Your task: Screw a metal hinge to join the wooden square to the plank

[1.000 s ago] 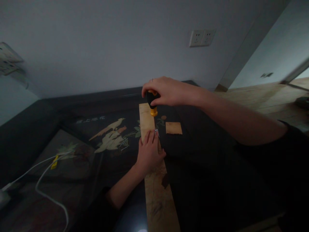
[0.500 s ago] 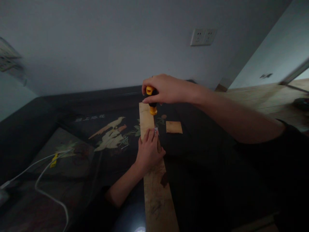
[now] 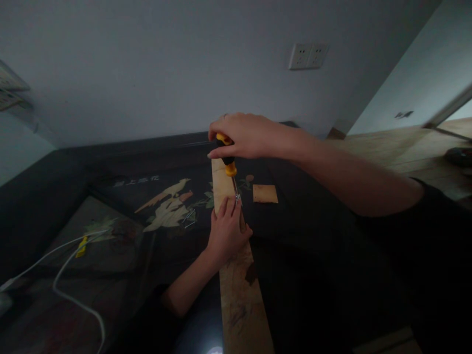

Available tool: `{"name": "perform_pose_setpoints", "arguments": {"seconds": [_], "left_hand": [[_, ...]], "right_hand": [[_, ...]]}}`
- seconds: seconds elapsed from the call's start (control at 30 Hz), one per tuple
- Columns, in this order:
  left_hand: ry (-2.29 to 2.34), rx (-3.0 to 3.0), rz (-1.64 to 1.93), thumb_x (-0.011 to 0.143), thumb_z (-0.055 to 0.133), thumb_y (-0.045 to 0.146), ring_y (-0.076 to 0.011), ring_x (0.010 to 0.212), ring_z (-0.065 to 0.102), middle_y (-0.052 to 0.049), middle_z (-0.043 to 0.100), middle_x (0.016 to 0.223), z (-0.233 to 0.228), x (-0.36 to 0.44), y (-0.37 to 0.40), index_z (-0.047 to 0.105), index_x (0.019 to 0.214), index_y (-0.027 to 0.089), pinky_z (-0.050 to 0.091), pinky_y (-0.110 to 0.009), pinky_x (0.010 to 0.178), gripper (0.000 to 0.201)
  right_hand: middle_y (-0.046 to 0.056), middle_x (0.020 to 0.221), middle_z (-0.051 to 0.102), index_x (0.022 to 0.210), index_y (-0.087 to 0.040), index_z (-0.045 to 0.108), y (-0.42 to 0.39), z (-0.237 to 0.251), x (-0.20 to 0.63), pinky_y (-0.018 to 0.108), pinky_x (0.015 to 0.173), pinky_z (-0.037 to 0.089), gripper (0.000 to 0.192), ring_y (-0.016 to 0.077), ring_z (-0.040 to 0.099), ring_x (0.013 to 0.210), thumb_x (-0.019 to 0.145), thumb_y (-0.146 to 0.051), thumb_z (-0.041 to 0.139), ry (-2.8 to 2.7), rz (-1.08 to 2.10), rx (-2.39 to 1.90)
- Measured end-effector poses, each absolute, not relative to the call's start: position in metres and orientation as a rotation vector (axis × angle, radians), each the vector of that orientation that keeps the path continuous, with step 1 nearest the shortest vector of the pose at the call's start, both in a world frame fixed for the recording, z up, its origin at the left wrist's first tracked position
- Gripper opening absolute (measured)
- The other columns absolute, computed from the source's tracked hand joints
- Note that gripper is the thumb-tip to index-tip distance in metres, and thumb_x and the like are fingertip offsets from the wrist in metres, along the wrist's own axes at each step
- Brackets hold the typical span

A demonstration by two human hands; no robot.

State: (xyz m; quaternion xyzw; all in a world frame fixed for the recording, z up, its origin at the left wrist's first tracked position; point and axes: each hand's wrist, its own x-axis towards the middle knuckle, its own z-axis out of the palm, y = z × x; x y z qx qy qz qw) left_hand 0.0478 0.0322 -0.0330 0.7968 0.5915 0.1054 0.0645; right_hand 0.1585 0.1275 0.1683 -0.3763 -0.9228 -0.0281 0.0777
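My right hand is closed round the yellow-and-black handle of a screwdriver. The shaft slants down to a small shiny metal piece on a long wooden board; its exact shape is too small to make out. My left hand grips the board, with its fingertips right beside the metal piece and the thumb at the board's right edge. Part of the board is hidden beneath this hand.
A small square wood piece lies right of the board. Several thin screws or nails lie to the left on the dark, picture-inlaid tabletop. A white cable with a yellow tag runs at far left. Behind rises a wall with sockets.
My right hand and the screwdriver handle have shifted slightly left, so the handle tilts more. My left hand stays in place on the board.
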Motion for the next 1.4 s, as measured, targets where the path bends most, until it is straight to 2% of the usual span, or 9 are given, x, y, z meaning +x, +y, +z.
{"name": "perform_pose_setpoints", "arguments": {"seconds": [0.2, 0.3, 0.47, 0.73, 0.87, 1.0, 1.13, 1.23, 1.4], "left_hand": [[1.785, 2.395, 0.317, 0.080, 0.050, 0.032, -0.0292, 0.147, 0.018, -0.011, 0.028, 0.157, -0.033, 0.048, 0.032, 0.031, 0.148, 0.012, 0.029, -0.051, 0.112, 0.073], [1.788, 2.389, 0.325, 0.080, 0.051, 0.031, -0.0290, 0.146, 0.018, -0.012, 0.029, 0.157, -0.034, 0.047, 0.032, 0.031, 0.148, 0.012, 0.028, -0.050, 0.112, 0.073], [1.790, 2.375, 0.312, 0.080, 0.049, 0.031, -0.0287, 0.146, 0.019, -0.011, 0.028, 0.158, -0.032, 0.048, 0.032, 0.032, 0.147, 0.009, 0.028, -0.050, 0.113, 0.073], [1.788, 2.373, 0.313, 0.080, 0.050, 0.031, -0.0288, 0.147, 0.018, -0.013, 0.027, 0.158, -0.031, 0.048, 0.032, 0.032, 0.146, 0.010, 0.028, -0.051, 0.112, 0.071], [1.783, 2.374, 0.321, 0.081, 0.050, 0.030, -0.0292, 0.146, 0.019, -0.014, 0.028, 0.157, -0.032, 0.047, 0.032, 0.033, 0.146, 0.010, 0.029, -0.052, 0.111, 0.071], [1.794, 2.378, 0.322, 0.081, 0.049, 0.029, -0.0288, 0.146, 0.019, -0.014, 0.028, 0.157, -0.033, 0.047, 0.032, 0.032, 0.147, 0.011, 0.029, -0.051, 0.111, 0.071], [1.788, 2.375, 0.331, 0.081, 0.050, 0.029, -0.0287, 0.146, 0.019, -0.013, 0.028, 0.157, -0.032, 0.047, 0.032, 0.032, 0.147, 0.011, 0.028, -0.051, 0.112, 0.070], [1.786, 2.372, 0.326, 0.080, 0.051, 0.029, -0.0292, 0.146, 0.019, -0.014, 0.029, 0.157, -0.032, 0.047, 0.032, 0.032, 0.146, 0.010, 0.029, -0.051, 0.111, 0.071], [1.789, 2.377, 0.327, 0.080, 0.051, 0.029, -0.0287, 0.147, 0.018, -0.014, 0.027, 0.158, -0.032, 0.047, 0.032, 0.032, 0.146, 0.009, 0.028, -0.049, 0.112, 0.072]], "right_hand": [[0.005, 0.113, 0.068, 0.115, -0.020, 0.067, 0.131, 0.184, 0.159, 0.031, 0.079, 0.039, 0.032, 0.0213, 0.060, 0.099, 0.083, -0.020, 0.062, -2.900, -0.010, -0.931], [0.009, 0.104, 0.071, 0.104, -0.019, 0.070, 0.131, 0.179, 0.154, 0.033, 0.076, 0.040, 0.025, 0.0260, 0.062, 0.099, 0.083, -0.032, 0.064, -2.792, -0.138, -1.076], [0.015, 0.101, 0.071, 0.101, -0.018, 0.072, 0.130, 0.167, 0.149, 0.037, 0.073, 0.041, 0.043, 0.0329, 0.062, 0.100, 0.085, -0.056, 0.057, -2.673, -0.272, -1.203], [0.005, 0.106, 0.071, 0.111, -0.022, 0.069, 0.135, 0.179, 0.151, 0.030, 0.077, 0.041, 0.030, 0.0215, 0.063, 0.096, 0.082, -0.026, 0.065, -2.855, -0.041, -0.975], [0.008, 0.104, 0.072, 0.103, -0.024, 0.071, 0.132, 0.174, 0.150, 0.034, 0.076, 0.042, 0.024, 0.0270, 0.062, 0.100, 0.085, -0.038, 0.062, -2.765, -0.200, -1.104], [0.012, 0.106, 0.071, 0.102, -0.023, 0.071, 0.131, 0.169, 0.148, 0.038, 0.076, 0.042, 0.039, 0.0319, 0.061, 0.103, 0.085, -0.055, 0.057, -2.699, -0.264, -1.175], [0.006, 0.113, 0.070, 0.110, -0.025, 0.069, 0.132, 0.174, 0.148, 0.033, 0.080, 0.042, 0.030, 0.0249, 0.060, 0.106, 0.084, -0.038, 0.063, -2.803, -0.058, -1.038], [0.004, 0.109, 0.071, 0.105, -0.026, 0.071, 0.131, 0.176, 0.147, 0.032, 0.080, 0.042, 0.023, 0.0222, 0.062, 0.101, 0.084, -0.027, 0.061, -2.827, -0.008, -0.974], [0.009, 0.101, 0.071, 0.099, -0.023, 0.072, 0.129, 0.167, 0.143, 0.035, 0.076, 0.042, 0.028, 0.0293, 0.061, 0.103, 0.085, -0.045, 0.062, -2.690, -0.207, -1.122]]}}
